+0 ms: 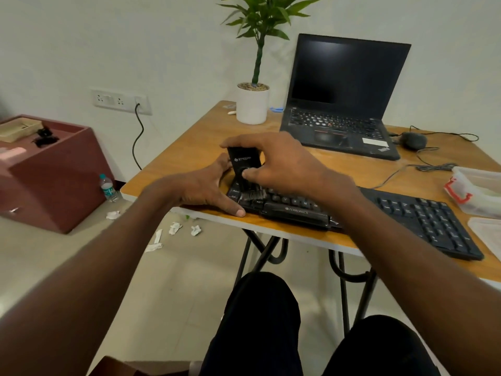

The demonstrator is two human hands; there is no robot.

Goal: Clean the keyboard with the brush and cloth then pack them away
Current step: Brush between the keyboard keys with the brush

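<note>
Your knees sat lowest in the head view, at six o'clock, tucked under the table (173, 161) so both forearms could reach up and over its near edge.

Your left hand (208, 185) lay at about ten o'clock from the spacebar, fingers fairly straight, thumb pressed flat on the wood just at the keyboard's (423, 215) left corner. It gripped nothing; I judge it was there to pin the board so it would not slide while you scrubbed.

Your right hand (276, 164) curled over the black brush (244, 166), fingertips across its top and thumb on its front face, holding it upright with the bristles down on the keys at the left end, near Ctrl. That steep grip would let the bristles dig between the keycaps. The keyboard itself ran from the centre out toward four o'clock, along the table's near edge, close to you.

I could not pick out the cloth with any certainty. At three o'clock a clear container with a red clasp (471, 188) stood beside the keyboard's right end, probably where the tools would go afterwards.

Farther back, at one o'clock, the open laptop (349, 96) and mouse (413, 140) were pushed clear, and the potted plant (252, 104) stood at twelve.
</note>
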